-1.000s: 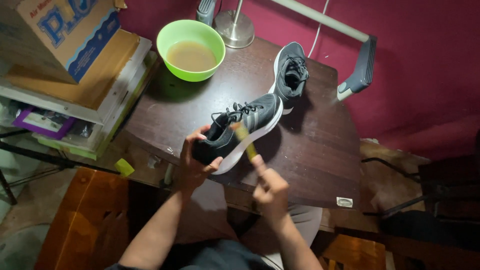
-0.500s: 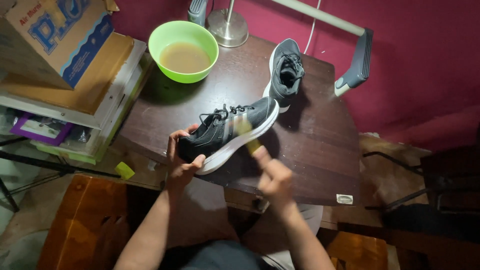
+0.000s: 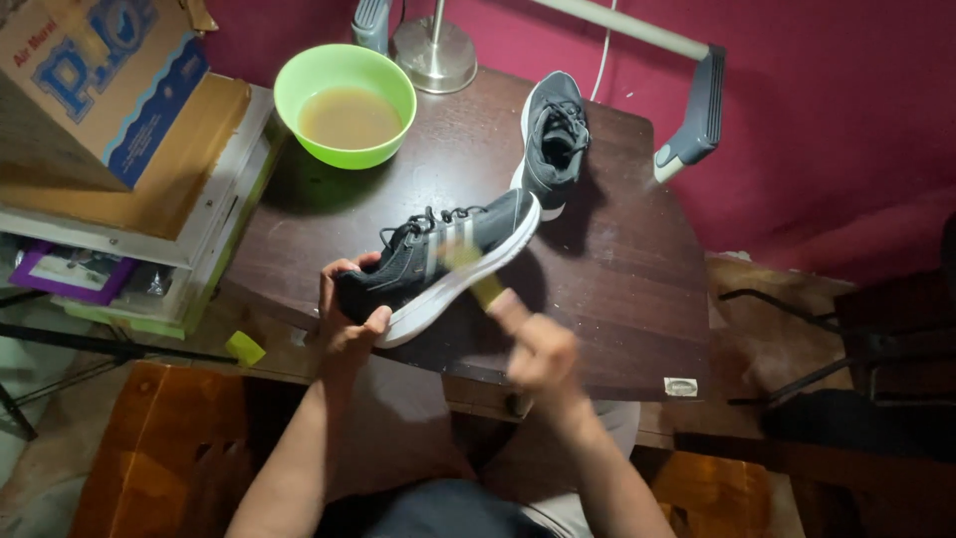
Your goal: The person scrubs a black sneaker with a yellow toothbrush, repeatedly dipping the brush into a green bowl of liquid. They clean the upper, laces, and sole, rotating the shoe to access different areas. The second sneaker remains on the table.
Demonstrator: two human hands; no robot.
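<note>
From the head camera, the left hand (image 3: 349, 319) grips the toe end of a dark grey shoe (image 3: 438, 261) with a white sole, thumb on the sole edge and fingers wrapped over the top, holding it tilted above the near edge of a dark wooden table (image 3: 617, 269). The shoe's heel points away from this hand, up and to the right, and its laces face the camera.

The right hand (image 3: 538, 344) is blurred, just to the right of the left hand and below the middle of the shoe. It is closed around a yellowish brush (image 3: 476, 274), whose far end lies against the side of the shoe near the sole; the blur hides how the fingers sit on it.

Beyond the held shoe, farther from both hands, a second grey shoe (image 3: 553, 139) stands on the table with its toe towards the person. Up and to the left of the left hand sits a green bowl (image 3: 345, 105) of brownish liquid. Left of that is a cardboard box (image 3: 100, 80) on a stack of flat things. Behind the bowl stands a round metal lamp base (image 3: 436, 55). Below the left hand, off the table edge, lies a small yellow-green scrap (image 3: 245, 348).
</note>
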